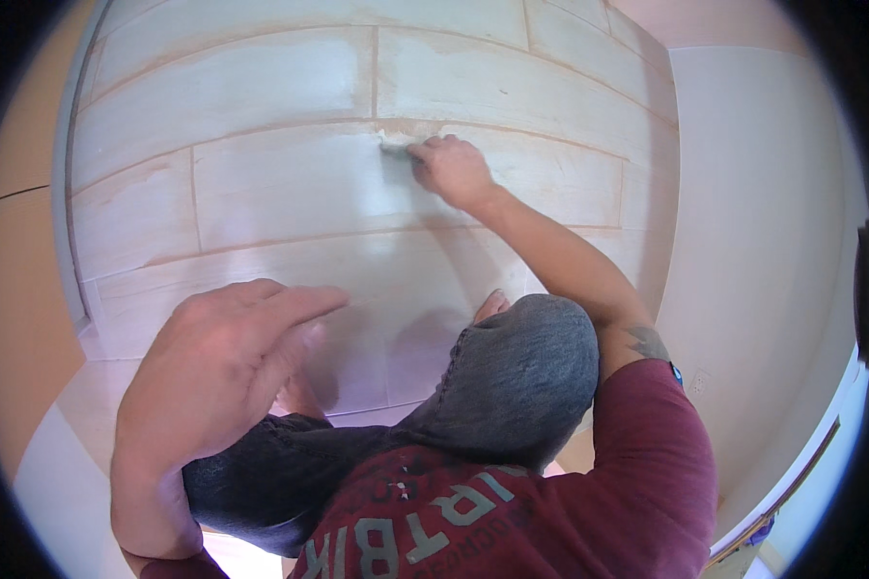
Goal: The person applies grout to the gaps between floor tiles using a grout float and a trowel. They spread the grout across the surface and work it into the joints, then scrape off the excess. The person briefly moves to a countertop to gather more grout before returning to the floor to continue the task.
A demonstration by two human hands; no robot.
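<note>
My right hand is closed on a small dull grey, flat tool, whose exact form is unclear, pressed at a joint between long pale wood-look tiles. Whitish paste sits at that tool's edge, and tan residue lines the joints. My left hand is raised in the lower left with fingers stretched out, holding nothing. My bent knee in grey jeans is beside my right arm, and part of a bare foot shows past it.
A plain white wall rises along the right, with an indistinct dark object at the far edge. A tan board-like panel borders the tiles on the left. A long thin strip lies at the lower right.
</note>
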